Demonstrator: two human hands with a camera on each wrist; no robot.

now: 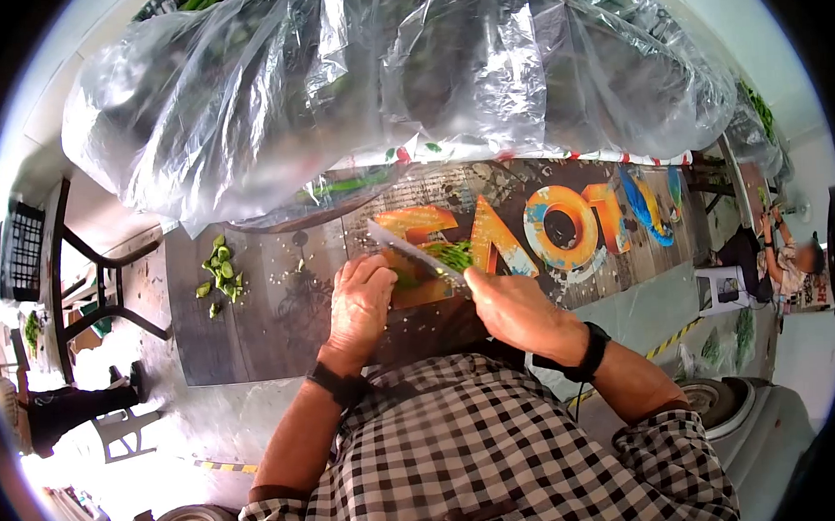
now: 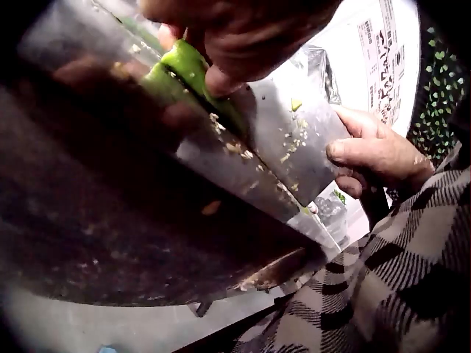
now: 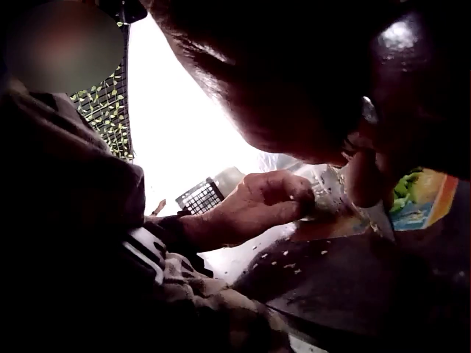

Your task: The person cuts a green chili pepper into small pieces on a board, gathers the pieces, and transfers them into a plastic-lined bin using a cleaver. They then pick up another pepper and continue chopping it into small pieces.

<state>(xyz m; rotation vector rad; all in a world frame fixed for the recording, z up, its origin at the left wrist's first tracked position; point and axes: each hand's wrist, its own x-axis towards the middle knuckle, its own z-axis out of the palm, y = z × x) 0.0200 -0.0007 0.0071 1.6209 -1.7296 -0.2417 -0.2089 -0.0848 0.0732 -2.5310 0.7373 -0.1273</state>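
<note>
My right hand (image 1: 522, 314) grips a broad-bladed knife (image 1: 406, 246), its blade slanting toward the left hand. In the left wrist view, pale seeds cling to the blade (image 2: 291, 136), and the right hand (image 2: 379, 149) is at its near end. Fingers of my left hand (image 1: 365, 291) hold a green pepper (image 2: 190, 68) down against the surface, right beside the blade. Finely cut green pieces (image 1: 452, 253) lie beyond the knife on the painted tabletop (image 1: 272, 332). In the right wrist view, the left hand (image 3: 268, 200) has bent fingers, and the right hand is dark in the foreground.
A large clear plastic cover (image 1: 243, 100) bulges along the table's far side. Cut green pepper ends (image 1: 220, 269) lie in a pile at the left. A person (image 1: 790, 258) sits at the far right, and another person's legs (image 1: 79, 410) show at the left beside a stool (image 1: 127, 433).
</note>
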